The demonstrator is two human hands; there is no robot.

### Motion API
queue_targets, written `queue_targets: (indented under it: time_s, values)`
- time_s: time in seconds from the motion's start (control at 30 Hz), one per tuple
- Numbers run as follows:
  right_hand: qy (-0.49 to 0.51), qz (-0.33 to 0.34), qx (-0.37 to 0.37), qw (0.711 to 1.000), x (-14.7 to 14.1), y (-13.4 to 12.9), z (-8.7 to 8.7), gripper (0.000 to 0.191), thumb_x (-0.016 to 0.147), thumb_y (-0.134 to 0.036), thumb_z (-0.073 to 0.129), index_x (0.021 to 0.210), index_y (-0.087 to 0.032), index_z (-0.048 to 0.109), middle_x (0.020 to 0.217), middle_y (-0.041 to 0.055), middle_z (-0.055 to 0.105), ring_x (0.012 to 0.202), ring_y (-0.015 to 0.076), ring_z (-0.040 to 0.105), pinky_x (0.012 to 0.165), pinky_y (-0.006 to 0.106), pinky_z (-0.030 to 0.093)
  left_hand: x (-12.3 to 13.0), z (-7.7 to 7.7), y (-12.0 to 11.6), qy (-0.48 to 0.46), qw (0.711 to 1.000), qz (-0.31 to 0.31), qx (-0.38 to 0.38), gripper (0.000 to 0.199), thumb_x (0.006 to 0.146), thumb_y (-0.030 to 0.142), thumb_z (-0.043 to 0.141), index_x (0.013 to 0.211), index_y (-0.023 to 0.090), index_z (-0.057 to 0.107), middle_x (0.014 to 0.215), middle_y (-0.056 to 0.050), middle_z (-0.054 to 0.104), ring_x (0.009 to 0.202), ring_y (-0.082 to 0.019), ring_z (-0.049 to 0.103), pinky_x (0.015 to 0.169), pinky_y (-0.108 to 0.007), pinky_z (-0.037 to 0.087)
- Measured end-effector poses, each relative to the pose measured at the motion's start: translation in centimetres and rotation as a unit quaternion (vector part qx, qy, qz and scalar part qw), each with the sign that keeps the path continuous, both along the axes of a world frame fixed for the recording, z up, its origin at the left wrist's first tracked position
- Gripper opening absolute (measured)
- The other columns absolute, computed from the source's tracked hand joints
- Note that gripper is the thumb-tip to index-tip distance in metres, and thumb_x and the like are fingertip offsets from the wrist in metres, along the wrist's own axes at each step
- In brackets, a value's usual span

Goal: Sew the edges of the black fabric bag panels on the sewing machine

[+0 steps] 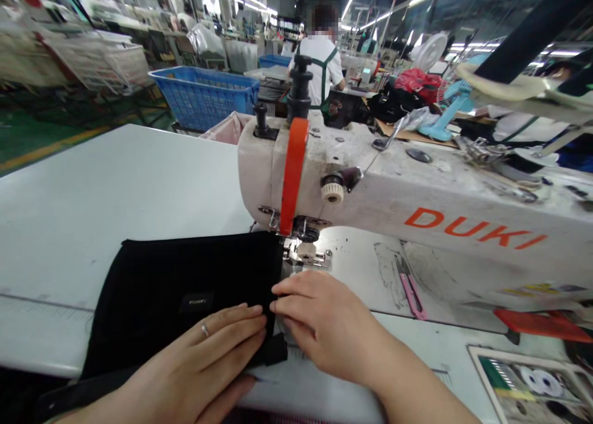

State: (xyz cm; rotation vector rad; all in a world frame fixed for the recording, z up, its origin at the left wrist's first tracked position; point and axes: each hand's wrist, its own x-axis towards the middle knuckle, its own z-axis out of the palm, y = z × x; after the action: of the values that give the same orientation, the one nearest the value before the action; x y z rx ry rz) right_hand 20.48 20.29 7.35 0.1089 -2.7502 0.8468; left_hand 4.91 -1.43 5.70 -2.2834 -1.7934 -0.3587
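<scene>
A black fabric piece (152,282) with a small label lies on the pale table, its right edge running up to the presser foot (306,254) of the white sewing machine (370,195). My left hand (204,356), with a ring on one finger, rests flat on the fabric's lower part, fingers stretched out. Just below the presser foot, my right hand (324,325) touches the fabric's right edge with its fingertips; the fingers are extended and the thumb is partly hidden. A short black strap end (277,348) sticks out between the hands.
Pink thread snips (411,294) lie on the machine bed. A tray of bobbins (532,381) is set at the lower right. Beyond the table (115,189) stand a blue basket (204,96) and a person in a white shirt (319,65).
</scene>
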Motion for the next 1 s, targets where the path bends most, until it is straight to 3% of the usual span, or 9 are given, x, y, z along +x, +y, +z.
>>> queue_targets:
  time_s: [0.1,0.2,0.37,0.6,0.8,1.0]
  values:
    - [0.018,-0.008,0.025,0.999,-0.2,0.0,-0.8,0.028,0.099,-0.014,0.055,0.114,-0.018,0.078,0.128,0.0070,0.076,0.114,0.0250,0.069,0.103,0.044,0.053,-0.5,0.3,1.0,0.025,0.999,-0.022,0.027,0.038,0.106,0.014,0.046,0.139,0.013,0.066,0.146,-0.006,0.064,0.136,-0.021,0.057,0.131,-0.034,0.031]
    - [0.032,-0.016,0.035,0.999,-0.4,0.1,-1.4,0.031,0.097,-0.012,0.055,0.117,-0.018,0.077,0.129,0.0058,0.076,0.111,0.0247,0.070,0.102,0.044,0.055,-1.4,0.4,2.2,-0.004,0.999,-0.025,0.043,0.032,0.109,0.020,0.046,0.130,0.015,0.071,0.136,-0.005,0.071,0.127,-0.021,0.063,0.124,-0.034,0.041]
    - [0.042,-0.036,0.046,0.997,-0.9,0.2,-1.7,0.038,0.089,-0.006,0.056,0.120,-0.017,0.076,0.129,0.0062,0.075,0.109,0.0255,0.068,0.101,0.044,0.055,-3.6,0.1,4.2,-0.060,0.998,-0.028,-0.010,0.034,0.111,0.027,0.043,0.135,0.016,0.065,0.135,-0.006,0.070,0.127,-0.021,0.063,0.113,-0.035,0.054]
    - [-0.009,-0.111,0.074,0.991,-1.6,0.3,-1.8,0.047,0.085,-0.005,0.054,0.127,-0.016,0.073,0.109,0.0105,0.072,0.094,0.0272,0.065,0.088,0.044,0.058,-6.5,-0.8,6.6,-0.096,0.994,-0.052,-0.024,0.034,0.105,0.026,0.054,0.138,0.016,0.062,0.141,-0.009,0.067,0.132,-0.024,0.062,0.115,-0.041,0.053]
    - [-0.036,-0.142,0.083,0.986,-2.3,0.4,-2.1,0.050,0.087,-0.008,0.051,0.135,-0.014,0.067,0.115,0.0128,0.072,0.100,0.0289,0.065,0.090,0.044,0.058,-7.8,-0.8,8.7,-0.102,0.993,-0.055,-0.005,0.029,0.106,0.028,0.056,0.128,0.015,0.069,0.129,-0.009,0.073,0.121,-0.026,0.069,0.109,-0.042,0.057]
    - [0.052,-0.184,0.064,0.979,-1.8,0.6,-1.8,0.032,0.091,-0.008,0.050,0.114,-0.014,0.072,0.105,0.0123,0.070,0.096,0.0279,0.063,0.084,0.040,0.055,-9.6,-0.6,9.6,-0.113,0.989,-0.093,0.010,0.031,0.110,0.032,0.051,0.130,0.016,0.070,0.130,-0.007,0.074,0.124,-0.021,0.066,0.114,-0.035,0.051]
